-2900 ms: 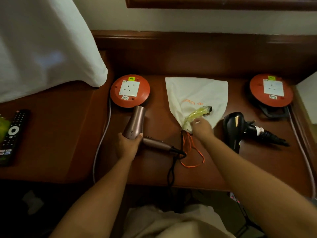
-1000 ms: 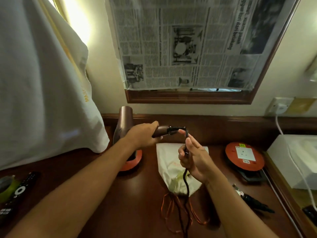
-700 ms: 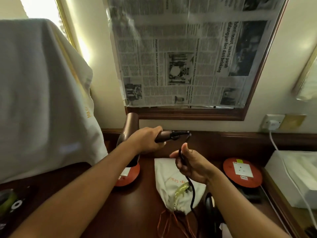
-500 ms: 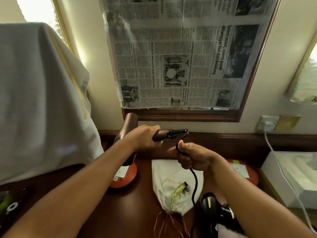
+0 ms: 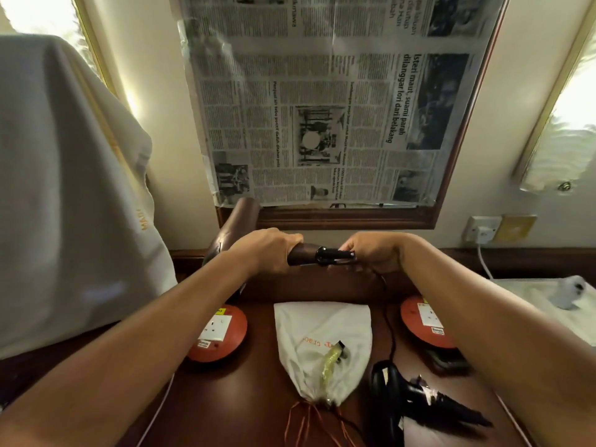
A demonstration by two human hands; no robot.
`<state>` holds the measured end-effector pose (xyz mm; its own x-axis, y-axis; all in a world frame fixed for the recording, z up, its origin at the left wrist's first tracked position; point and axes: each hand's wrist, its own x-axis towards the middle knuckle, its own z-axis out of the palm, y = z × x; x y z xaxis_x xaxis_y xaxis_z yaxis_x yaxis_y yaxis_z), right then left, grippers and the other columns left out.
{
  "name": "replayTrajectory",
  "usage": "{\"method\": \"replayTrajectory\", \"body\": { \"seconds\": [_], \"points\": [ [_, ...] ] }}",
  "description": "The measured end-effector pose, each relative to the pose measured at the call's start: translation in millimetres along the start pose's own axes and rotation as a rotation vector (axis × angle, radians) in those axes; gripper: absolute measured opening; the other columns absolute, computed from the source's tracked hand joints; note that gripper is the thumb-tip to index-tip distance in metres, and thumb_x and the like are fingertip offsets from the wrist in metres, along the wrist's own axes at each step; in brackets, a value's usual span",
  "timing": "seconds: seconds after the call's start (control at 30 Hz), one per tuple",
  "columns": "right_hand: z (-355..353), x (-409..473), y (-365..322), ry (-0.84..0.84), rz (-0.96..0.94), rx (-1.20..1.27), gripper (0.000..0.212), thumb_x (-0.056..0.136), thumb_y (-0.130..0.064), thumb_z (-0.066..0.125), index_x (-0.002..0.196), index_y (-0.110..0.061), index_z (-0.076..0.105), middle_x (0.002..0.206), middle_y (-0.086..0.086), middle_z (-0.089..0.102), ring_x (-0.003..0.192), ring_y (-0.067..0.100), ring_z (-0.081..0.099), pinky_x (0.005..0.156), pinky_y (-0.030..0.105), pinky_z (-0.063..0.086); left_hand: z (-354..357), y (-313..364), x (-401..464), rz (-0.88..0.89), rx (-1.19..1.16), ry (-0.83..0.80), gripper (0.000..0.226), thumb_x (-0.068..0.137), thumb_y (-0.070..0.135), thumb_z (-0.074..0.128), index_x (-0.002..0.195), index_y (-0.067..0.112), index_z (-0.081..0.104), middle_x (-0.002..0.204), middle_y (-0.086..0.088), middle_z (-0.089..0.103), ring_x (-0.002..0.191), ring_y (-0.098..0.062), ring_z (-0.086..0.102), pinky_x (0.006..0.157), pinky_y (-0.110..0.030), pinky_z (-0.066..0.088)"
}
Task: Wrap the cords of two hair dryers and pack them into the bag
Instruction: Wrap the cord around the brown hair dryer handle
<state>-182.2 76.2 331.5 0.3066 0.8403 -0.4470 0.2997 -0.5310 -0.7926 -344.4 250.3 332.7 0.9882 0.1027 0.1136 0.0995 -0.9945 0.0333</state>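
Two hands raised above desk (image 5: 245,411): left hand (image 5: 267,250) grips brown dryer (image 5: 238,227) handle, right hand (image 5: 371,253) pinches cord (image 5: 388,321) at strain relief. Bag (image 5: 322,330) mid-desk, black dryer (image 5: 396,388) right. Risk: dangling cord snagging black dryer during winding.

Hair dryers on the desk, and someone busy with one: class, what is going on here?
A person holds the brown hair dryer up above the wooden desk. The left hand grips its handle, and the right hand holds the black cord at the handle's end, seemingly starting to wrap it. The black hair dryer lies on the desk beside the white drawstring bag, which has nothing packed yet.
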Motion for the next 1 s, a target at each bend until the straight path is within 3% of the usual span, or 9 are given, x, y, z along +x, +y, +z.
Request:
{"method": "replayTrajectory", "body": {
  "seconds": [0.1,0.23,0.4,0.57,0.7,0.83,1.0],
  "points": [
    [-1,-2,-12,0.046,-0.002,-0.044,0.023,0.096,-0.015,0.054,0.08,-0.013,0.07,0.049,-0.004,0.04,0.04,0.008,0.026,0.041,0.019,0.017,-2,-4,0,0.009,0.045,-0.026,0.024,0.081,0.043,0.063,0.097,0.029,0.052,0.099,-0.001,0.066,0.09,-0.024,0.062,0.075,-0.033,0.047],
    [1,-2,-23,0.22,-0.053,-0.089,0.013,0.09,-0.016,0.064,0.089,-0.006,0.073,0.057,0.005,0.047,0.039,0.009,0.029,0.04,0.017,0.021,-1,-6,-2,-0.015,0.075,-0.004,0.021,0.084,0.04,0.061,0.099,0.028,0.051,0.095,0.002,0.061,0.086,-0.022,0.059,0.071,-0.031,0.042],
    [6,-10,-41,0.429,-0.147,-0.176,0.011,0.085,-0.014,0.069,0.084,-0.005,0.074,0.053,0.004,0.044,0.044,0.012,0.033,0.041,0.022,0.027,1,-8,-1,-0.075,0.057,0.036,0.024,0.084,0.038,0.061,0.102,0.025,0.052,0.086,0.003,0.056,0.076,-0.021,0.055,0.066,-0.032,0.041],
    [17,-15,-50,0.551,-0.202,-0.175,0.017,0.088,-0.01,0.06,0.081,-0.002,0.073,0.055,0.008,0.048,0.039,0.011,0.033,0.037,0.021,0.029,0,-9,5,-0.163,0.026,0.035,0.027,0.08,0.041,0.062,0.1,0.025,0.052,0.094,-0.001,0.063,0.081,-0.023,0.06,0.072,-0.037,0.051],
    [33,-11,-46,0.737,-0.227,-0.17,0.023,0.091,-0.014,0.051,0.085,-0.005,0.071,0.06,0.003,0.055,0.049,0.012,0.043,0.046,0.024,0.034,-3,-10,8,-0.179,0.02,0.033,0.033,0.081,0.041,0.063,0.106,0.022,0.053,0.099,-0.002,0.061,0.086,-0.025,0.059,0.073,-0.037,0.049],
    [54,-5,-31,0.857,-0.276,-0.057,0.015,0.091,-0.01,0.048,0.098,-0.015,0.061,0.075,0.003,0.063,0.058,0.012,0.049,0.051,0.026,0.039,-11,-13,9,-0.199,0.024,0.035,0.035,0.078,0.042,0.064,0.104,0.02,0.055,0.099,-0.004,0.062,0.089,-0.027,0.061,0.078,-0.039,0.052],
    [93,2,-4,0.75,-0.358,0.434,0.01,0.098,-0.008,0.046,0.1,-0.011,0.055,0.069,0.005,0.059,0.047,0.009,0.043,0.041,0.025,0.035,-22,-14,10,-0.162,0.083,0.031,0.035,0.08,0.042,0.063,0.105,0.02,0.053,0.095,-0.003,0.06,0.087,-0.026,0.059,0.071,-0.036,0.045]
  ]
}}
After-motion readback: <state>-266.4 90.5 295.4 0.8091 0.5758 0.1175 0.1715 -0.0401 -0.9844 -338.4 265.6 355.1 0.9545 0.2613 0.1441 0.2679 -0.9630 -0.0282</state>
